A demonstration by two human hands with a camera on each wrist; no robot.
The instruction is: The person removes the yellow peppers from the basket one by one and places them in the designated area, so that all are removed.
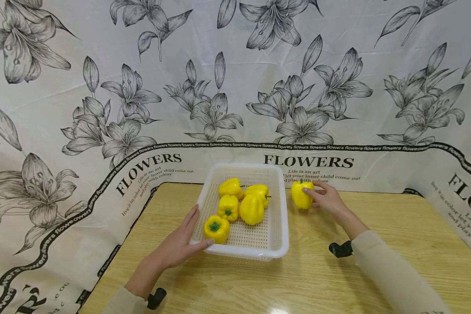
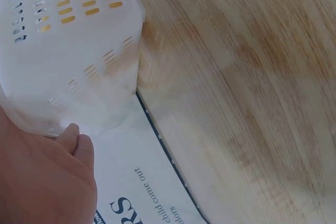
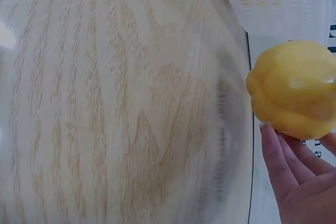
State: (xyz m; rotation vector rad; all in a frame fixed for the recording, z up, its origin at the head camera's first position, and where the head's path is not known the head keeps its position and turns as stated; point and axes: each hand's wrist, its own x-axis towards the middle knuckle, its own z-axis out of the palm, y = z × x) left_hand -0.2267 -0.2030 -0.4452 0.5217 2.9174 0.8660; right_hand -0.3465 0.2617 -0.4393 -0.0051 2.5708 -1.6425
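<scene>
A white plastic basket [image 1: 284, 222] with slotted walls is in the middle of the head view. My left hand [image 1: 178, 246] grips it at the near left corner, thumb over the front rim and fingers along the left side. In the left wrist view that hand [image 2: 47, 177] is at the rim of the slotted basket [image 2: 68, 66]. Right of the basket, my right hand [image 1: 329, 199] holds a yellow bell pepper [image 1: 300, 196] upright by its side, green stem on top. Fingertips press against this pepper [image 3: 294, 87] in the right wrist view.
Several yellow bell peppers lie in the basket, one pepper [image 1: 216, 230] in the near left corner. Beneath is a wood-grain table [image 1: 310, 279]. A white cloth [image 1: 220, 117] printed with flowers and lettering hangs behind the table's far edge and at both sides.
</scene>
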